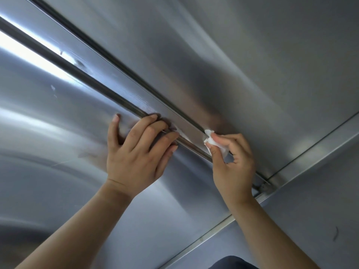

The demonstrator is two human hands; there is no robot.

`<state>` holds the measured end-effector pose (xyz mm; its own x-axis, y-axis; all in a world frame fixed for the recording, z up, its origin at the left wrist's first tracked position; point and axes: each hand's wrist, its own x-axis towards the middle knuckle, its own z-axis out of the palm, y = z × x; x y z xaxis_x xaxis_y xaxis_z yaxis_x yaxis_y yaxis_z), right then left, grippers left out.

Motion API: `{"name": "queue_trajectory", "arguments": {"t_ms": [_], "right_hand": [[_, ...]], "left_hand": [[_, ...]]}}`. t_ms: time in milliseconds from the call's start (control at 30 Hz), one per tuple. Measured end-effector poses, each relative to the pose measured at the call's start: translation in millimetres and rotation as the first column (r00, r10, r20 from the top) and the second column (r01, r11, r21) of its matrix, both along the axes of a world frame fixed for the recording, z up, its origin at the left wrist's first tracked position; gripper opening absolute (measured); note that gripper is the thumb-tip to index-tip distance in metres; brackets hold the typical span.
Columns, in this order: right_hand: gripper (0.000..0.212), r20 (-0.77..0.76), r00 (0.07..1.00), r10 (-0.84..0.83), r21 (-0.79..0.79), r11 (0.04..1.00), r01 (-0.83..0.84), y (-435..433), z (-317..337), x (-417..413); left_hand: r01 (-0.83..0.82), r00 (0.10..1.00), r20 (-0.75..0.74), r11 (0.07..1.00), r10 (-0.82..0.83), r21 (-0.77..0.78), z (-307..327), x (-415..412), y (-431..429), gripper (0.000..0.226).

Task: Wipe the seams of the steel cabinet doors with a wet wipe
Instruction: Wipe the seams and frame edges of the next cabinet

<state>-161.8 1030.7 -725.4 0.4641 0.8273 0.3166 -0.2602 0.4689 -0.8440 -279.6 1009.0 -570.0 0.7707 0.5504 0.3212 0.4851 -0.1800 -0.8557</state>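
Observation:
Brushed steel cabinet doors fill the view. A steel strip (120, 74) runs diagonally between the left door (48, 133) and the right door (252, 55), with a dark seam (108, 55) along each side. My right hand (233, 164) pinches a crumpled white wet wipe (211, 140) and presses it against the right-hand seam. My left hand (136, 152) lies flat on the left door, fingers spread, their tips hooked over the door's edge at the left-hand seam (77, 71). Part of the wipe is hidden under my fingers.
A horizontal steel rail (314, 150) crosses at the lower right, meeting the seams at a small hinge bracket (262, 186). Below it is another steel panel (310, 220) with a dark scratch. White smudges mark the left door. Dark clothing (233, 263) shows at the bottom edge.

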Motion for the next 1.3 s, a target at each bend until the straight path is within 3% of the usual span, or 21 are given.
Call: {"name": "queue_trajectory", "arguments": {"t_ms": [167,433,767,900,1133,1300], "right_hand": [[0.016,0.013,1.0,-0.02,0.064,0.998,0.019,6,10,-1],[0.018,-0.006,1.0,-0.007,-0.009,1.0,0.007,1,-14,2],[0.02,0.095,0.995,0.001,0.053,0.999,-0.006,2,-28,7],[0.019,0.014,1.0,0.01,0.024,1.0,-0.01,2,-22,7],[0.021,-0.075,0.996,-0.046,0.106,0.993,0.054,7,-14,-6],[0.017,-0.015,0.994,-0.108,0.095,0.99,0.109,11,-30,-9]], "left_hand": [[-0.003,1.0,-0.004,1.0,0.003,-0.004,1,1,0,0.019],[-0.037,0.999,-0.017,0.999,0.036,-0.034,2,5,-2,0.029],[0.023,0.997,-0.08,1.0,-0.023,-0.003,-1,-3,0,0.032],[-0.011,0.995,-0.095,1.0,0.011,0.0,-2,0,0,0.034],[-0.018,0.995,-0.101,1.0,0.019,0.012,-1,-2,0,0.046],[-0.002,0.995,-0.096,1.0,-0.001,-0.03,-1,-3,1,0.045]]}}
